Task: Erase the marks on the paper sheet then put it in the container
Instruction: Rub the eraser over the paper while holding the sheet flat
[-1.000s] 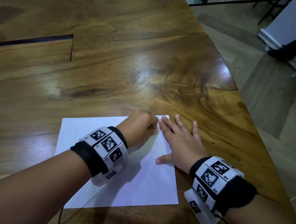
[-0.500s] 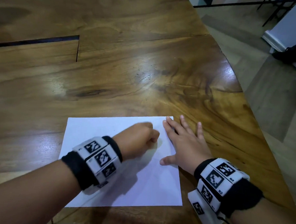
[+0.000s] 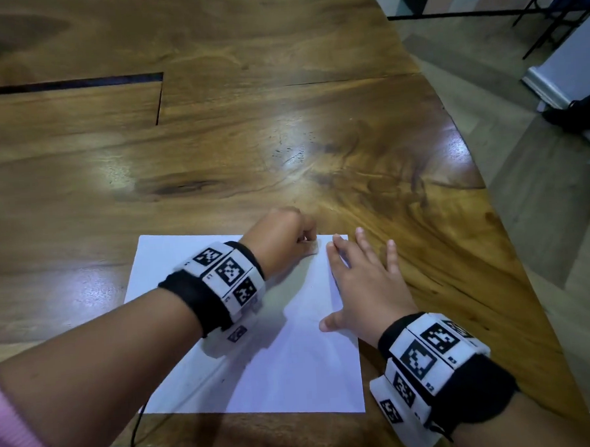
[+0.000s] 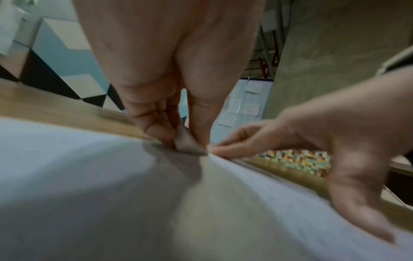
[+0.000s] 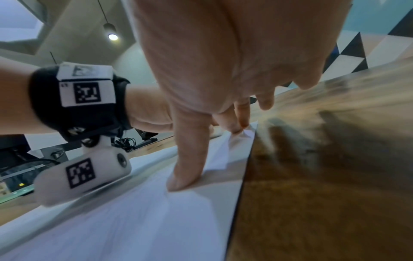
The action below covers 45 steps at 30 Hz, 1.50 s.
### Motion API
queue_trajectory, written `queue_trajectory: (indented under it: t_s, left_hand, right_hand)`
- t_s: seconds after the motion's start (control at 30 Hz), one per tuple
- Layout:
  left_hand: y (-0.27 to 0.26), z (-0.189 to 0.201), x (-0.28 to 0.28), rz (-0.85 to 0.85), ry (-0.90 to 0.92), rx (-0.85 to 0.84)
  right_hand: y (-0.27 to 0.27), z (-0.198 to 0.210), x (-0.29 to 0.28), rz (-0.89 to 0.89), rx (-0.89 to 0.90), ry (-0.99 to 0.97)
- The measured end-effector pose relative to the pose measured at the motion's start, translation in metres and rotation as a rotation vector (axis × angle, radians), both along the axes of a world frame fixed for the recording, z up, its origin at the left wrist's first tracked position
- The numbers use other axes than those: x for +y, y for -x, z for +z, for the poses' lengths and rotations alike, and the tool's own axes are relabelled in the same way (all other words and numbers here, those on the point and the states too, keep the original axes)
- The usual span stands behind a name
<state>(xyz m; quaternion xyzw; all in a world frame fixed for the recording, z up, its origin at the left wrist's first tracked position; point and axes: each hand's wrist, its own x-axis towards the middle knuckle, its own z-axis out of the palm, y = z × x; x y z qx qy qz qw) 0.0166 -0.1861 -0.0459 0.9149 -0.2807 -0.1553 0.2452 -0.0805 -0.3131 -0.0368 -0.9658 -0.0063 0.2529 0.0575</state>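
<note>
A white paper sheet point(image 3: 294, 370) lies flat near the front edge of the wooden table point(image 3: 282, 138). My left hand point(image 3: 281, 241) is curled over the sheet's far right corner and pinches a small pale eraser point(image 4: 187, 143) whose tip touches the paper point(image 4: 89, 176). My right hand point(image 3: 361, 281) lies flat with straight, spread fingers on the sheet's right edge, thumb on the paper point(image 5: 134, 220) and outer fingers on the wood. In the right wrist view its thumb point(image 5: 187, 159) presses the sheet. No marks show clearly on the paper. No container is in view.
The table's curved right edge point(image 3: 491, 213) drops to a grey floor. A dark slot point(image 3: 67, 83) cuts the tabletop at the far left. A thin black cable point(image 3: 135, 433) hangs over the front edge below the sheet.
My left hand with the eraser has slid back toward the sheet's far right corner after dipping nearer half a second ago. The right hand stays flat on the right edge.
</note>
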Motion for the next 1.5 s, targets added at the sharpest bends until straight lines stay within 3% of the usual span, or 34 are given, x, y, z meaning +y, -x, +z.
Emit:
queue_trajectory:
  t_s: [0.1,0.27,0.33,0.53,0.77,0.97,1.17,1.3,1.43,1.5]
  left_hand:
    - [0.012,-0.003,0.008,-0.03,0.033,0.034]
    - [0.06,0.002,0.045,-0.356,-0.008,0.137]
    - [0.065,0.003,0.05,-0.392,-0.063,0.189]
    - [0.022,0.004,0.006,-0.136,-0.029,0.012]
    - [0.08,-0.001,0.043,-0.415,-0.071,0.093]
    - [0.083,-0.003,0.044,-0.354,-0.027,0.088]
    - [0.063,0.004,0.037,-0.27,-0.054,0.228]
    - [0.035,0.007,0.017,-0.121,-0.038,0.071]
    - [0.042,0.001,0.004,-0.129,-0.005,0.063]
    - [0.056,-0.003,0.017,-0.228,0.015,0.09]
  right_hand:
    - [0.001,0.0,0.0,-0.007,0.001,-0.01]
    - [0.002,0.0,-0.001,-0.014,-0.011,-0.033]
    - [0.003,0.0,-0.001,-0.009,-0.01,-0.031]
    - [0.002,0.001,0.0,-0.005,0.003,-0.009]
    - [0.002,-0.001,0.0,-0.013,-0.008,-0.007]
    - [0.01,0.003,-0.005,0.066,0.003,-0.008]
    - [0.025,0.0,-0.004,0.033,0.063,-0.015]
    - [0.022,-0.001,-0.001,0.063,0.061,0.017]
    - [0.021,0.0,0.0,0.06,0.075,0.022]
    - [0.021,0.001,0.001,0.055,0.08,0.021]
